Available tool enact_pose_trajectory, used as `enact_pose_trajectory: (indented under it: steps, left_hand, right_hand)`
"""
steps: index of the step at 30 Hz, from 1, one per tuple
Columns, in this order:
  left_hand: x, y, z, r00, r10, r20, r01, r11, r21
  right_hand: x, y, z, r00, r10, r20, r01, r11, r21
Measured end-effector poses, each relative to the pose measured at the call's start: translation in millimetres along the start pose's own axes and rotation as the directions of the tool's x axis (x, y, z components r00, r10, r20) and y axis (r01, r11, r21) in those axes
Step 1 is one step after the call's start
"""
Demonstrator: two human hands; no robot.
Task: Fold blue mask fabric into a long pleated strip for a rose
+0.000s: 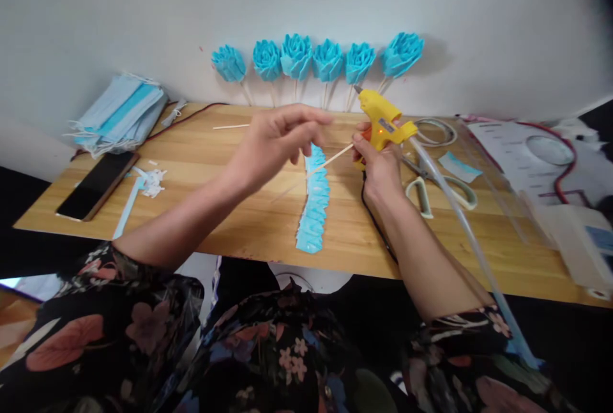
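My right hand (384, 173) grips a yellow hot glue gun (380, 120), its nozzle pointing up and left and a long clear glue stick (462, 225) trailing from its back. A thin wooden stick (338, 156) is also pinched at this hand's thumb and slants down to the left. My left hand (285, 135) hovers left of the glue gun, its fingers loosely bent and apart, with nothing seen in them. Below both hands, a pleated light-blue strip (313, 215) lies lengthwise on the wooden table (244, 215); the wooden stick passes over its upper part.
Several blue flowers (295, 59) on sticks lean against the wall. On the left are a stack of face masks (122, 113), a phone (98, 184) and white scraps (154, 182). Scissors (421, 196), a coiled cable (435, 132) and a blue scrap (460, 166) lie right.
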State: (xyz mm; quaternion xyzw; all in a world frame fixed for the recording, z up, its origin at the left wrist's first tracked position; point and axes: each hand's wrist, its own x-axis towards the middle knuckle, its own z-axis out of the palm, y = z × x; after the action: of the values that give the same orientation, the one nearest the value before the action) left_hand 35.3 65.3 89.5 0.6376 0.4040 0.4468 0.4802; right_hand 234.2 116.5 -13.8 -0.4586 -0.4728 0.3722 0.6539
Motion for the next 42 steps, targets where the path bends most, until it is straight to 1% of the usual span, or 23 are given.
enact_pose_trajectory:
  steps: [1,3,4,5,6,7,9,10,11,12,16,20,24,26,31,34,37,42]
  left_hand:
    - [3,-8,-11.8,0.999,-0.005,-0.048,0.008,0.998,0.061]
    - [6,-28,-29.9,0.995,-0.088,-0.046,0.093,0.987,0.133]
    - [6,-37,-36.0,0.988,-0.153,-0.002,0.152,0.979,0.139]
    - [4,-46,-40.4,0.972,-0.223,0.069,0.214,0.969,0.125]
    - [2,-53,-43.1,0.944,-0.289,0.156,0.276,0.956,0.102]
    - [0,-58,-44.5,0.905,-0.343,0.252,0.335,0.939,0.073]
    - [-4,-63,-44.6,0.817,-0.394,0.421,0.431,0.902,0.009]
    - [-5,-64,-43.7,0.785,-0.397,0.475,0.462,0.887,-0.022]
    - [-5,-64,-42.5,0.767,-0.396,0.505,0.483,0.874,-0.049]
    - [-4,-64,-41.0,0.761,-0.392,0.517,0.495,0.866,-0.071]
    - [2,-66,-34.4,0.771,-0.412,0.485,0.506,0.859,-0.074]
    - [5,-73,-30.2,0.786,-0.413,0.459,0.483,0.875,-0.041]
    - [4,-78,-28.6,0.819,-0.404,0.409,0.446,0.895,-0.008]
    - [2,-79,-28.0,0.827,-0.402,0.393,0.432,0.902,0.013]
    - [-3,-75,-26.9,0.820,-0.397,0.412,0.417,0.908,0.044]
    - [-5,-73,-26.7,0.815,-0.393,0.426,0.405,0.912,0.065]
    - [-5,-74,-27.1,0.807,-0.391,0.442,0.405,0.912,0.068]
    - [-4,-77,-28.6,0.801,-0.362,0.477,0.386,0.921,0.052]
  right_hand:
    - [1,0,0,1.000,-0.002,-0.017,0.002,1.000,0.007]
    - [4,2,-1,0.999,-0.004,-0.032,0.005,1.000,0.011]
    - [6,3,-2,1.000,-0.008,-0.030,0.008,1.000,0.005]
    - [7,4,-3,1.000,-0.014,-0.024,0.014,1.000,-0.006]
    - [8,4,-4,1.000,-0.020,-0.018,0.020,1.000,-0.019]
    - [8,4,-5,0.999,-0.028,-0.016,0.027,0.999,-0.030]
    - [9,3,-7,0.999,-0.047,-0.028,0.045,0.998,-0.052]
    - [9,2,-8,0.998,-0.055,-0.035,0.053,0.996,-0.067]
    - [9,1,-9,0.997,-0.062,-0.041,0.058,0.995,-0.082]
    - [9,0,-9,0.997,-0.066,-0.043,0.061,0.994,-0.095]
    - [9,-3,-10,0.996,-0.080,-0.041,0.076,0.992,-0.101]
    - [7,-8,-8,0.994,-0.100,-0.040,0.098,0.993,-0.064]
    - [2,-15,-4,0.988,-0.144,-0.049,0.144,0.990,-0.002]
    - [0,-17,-2,0.988,-0.150,-0.036,0.150,0.989,0.006]
    - [-1,-18,1,0.982,-0.181,-0.051,0.181,0.983,-0.019]
    - [-1,-17,2,0.978,-0.203,-0.051,0.204,0.979,0.002]
    - [-2,-16,2,0.970,-0.241,-0.041,0.242,0.970,0.027]
    - [-2,-13,1,0.962,-0.271,-0.016,0.271,0.963,-0.016]
